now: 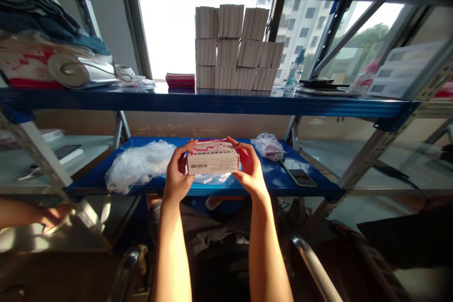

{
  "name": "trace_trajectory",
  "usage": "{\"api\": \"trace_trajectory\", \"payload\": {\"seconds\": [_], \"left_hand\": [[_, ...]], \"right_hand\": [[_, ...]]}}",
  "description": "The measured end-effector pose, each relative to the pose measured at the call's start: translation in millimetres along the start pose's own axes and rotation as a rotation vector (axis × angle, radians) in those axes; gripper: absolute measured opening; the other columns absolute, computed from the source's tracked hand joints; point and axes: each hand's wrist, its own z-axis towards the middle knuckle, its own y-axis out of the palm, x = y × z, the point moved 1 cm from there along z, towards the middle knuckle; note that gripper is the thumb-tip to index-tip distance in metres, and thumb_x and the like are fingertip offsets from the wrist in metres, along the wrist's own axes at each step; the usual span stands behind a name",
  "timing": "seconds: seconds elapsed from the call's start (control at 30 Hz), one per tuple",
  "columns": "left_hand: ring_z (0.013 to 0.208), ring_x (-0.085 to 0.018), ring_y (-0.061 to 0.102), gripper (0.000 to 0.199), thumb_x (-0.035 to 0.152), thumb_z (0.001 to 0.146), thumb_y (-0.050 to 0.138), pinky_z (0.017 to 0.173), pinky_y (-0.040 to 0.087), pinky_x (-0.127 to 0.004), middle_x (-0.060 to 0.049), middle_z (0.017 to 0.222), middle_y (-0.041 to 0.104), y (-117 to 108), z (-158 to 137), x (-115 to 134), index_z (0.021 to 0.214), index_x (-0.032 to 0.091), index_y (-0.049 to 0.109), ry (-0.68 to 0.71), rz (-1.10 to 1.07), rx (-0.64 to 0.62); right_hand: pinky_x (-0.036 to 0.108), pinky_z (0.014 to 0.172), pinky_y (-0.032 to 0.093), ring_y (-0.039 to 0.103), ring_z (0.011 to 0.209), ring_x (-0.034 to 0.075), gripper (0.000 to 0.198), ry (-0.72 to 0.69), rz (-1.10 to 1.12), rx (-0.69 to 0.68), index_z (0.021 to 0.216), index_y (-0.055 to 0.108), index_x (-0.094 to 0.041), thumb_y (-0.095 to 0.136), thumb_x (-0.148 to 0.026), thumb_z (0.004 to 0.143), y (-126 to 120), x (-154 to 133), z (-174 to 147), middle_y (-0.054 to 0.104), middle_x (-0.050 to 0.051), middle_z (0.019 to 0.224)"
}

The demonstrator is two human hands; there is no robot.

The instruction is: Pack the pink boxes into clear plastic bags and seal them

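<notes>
A small white and red carton [213, 162] is held level above the blue lower shelf [244, 188]. Its barcode side faces me, and printed characters run along the upper edge. My left hand [178, 172] grips the carton's left end, fingers over the top and thumb below. On the right end, my right hand [252, 168] holds it the same way. Beneath the carton lies clear plastic [212, 179], partly hidden by it. A heap of thin plastic bags [139, 165] sits left of my left hand. To the right are a crumpled plastic bag [268, 146] and a phone [299, 173].
On the upper blue shelf [141, 100] stand stacked white cartons [226, 54], a red box [180, 80] and a clear bottle [294, 74]. Metal posts [38, 151] frame both sides. Another person's hand [54, 217] is at far left. A chair armrest [314, 269] curves at lower right.
</notes>
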Motion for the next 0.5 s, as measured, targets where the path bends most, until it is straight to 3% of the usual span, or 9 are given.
{"api": "trace_trajectory", "payload": {"seconds": [0.17, 0.3, 0.4, 0.5], "left_hand": [[0.14, -0.031, 0.06, 0.055, 0.016, 0.077, 0.083, 0.114, 0.052, -0.043, -0.015, 0.147, 0.065, -6, -3, -3, 0.127, 0.022, 0.064, -0.116, -0.115, -0.008], [0.137, -0.029, 0.062, 0.069, 0.027, 0.082, 0.085, 0.107, 0.057, -0.038, -0.013, 0.148, 0.065, -5, -7, -11, 0.145, 0.025, 0.058, -0.255, -0.18, -0.031], [0.123, -0.027, 0.07, 0.072, 0.036, 0.082, 0.086, 0.096, 0.06, -0.034, -0.013, 0.137, 0.071, 1, -8, -12, 0.147, 0.025, 0.057, -0.323, -0.201, 0.008], [0.1, -0.023, 0.076, 0.066, 0.045, 0.081, 0.086, 0.079, 0.061, -0.028, -0.011, 0.119, 0.078, 9, -6, -11, 0.139, 0.022, 0.064, -0.394, -0.156, 0.118]], "right_hand": [[0.052, 0.113, 0.051, 0.062, 0.136, 0.034, 0.06, 0.058, -0.048, 0.021, 0.126, 0.066, -0.027, 0.093, -0.047, 0.076, -7, 3, -3, 0.066, 0.014, 0.146], [0.048, 0.105, 0.055, 0.068, 0.125, 0.032, 0.061, 0.097, -0.086, 0.137, 0.129, 0.07, -0.025, 0.094, -0.04, 0.075, -7, 7, -4, 0.072, 0.012, 0.136], [0.041, 0.089, 0.06, 0.074, 0.104, 0.028, 0.059, 0.159, -0.103, 0.223, 0.128, 0.07, -0.024, 0.091, -0.044, 0.077, -3, 9, -2, 0.078, 0.009, 0.114], [0.034, 0.068, 0.058, 0.071, 0.077, 0.021, 0.057, 0.248, -0.113, 0.293, 0.124, 0.066, -0.026, 0.087, -0.052, 0.078, 0, 11, -1, 0.073, 0.0, 0.085]]}}
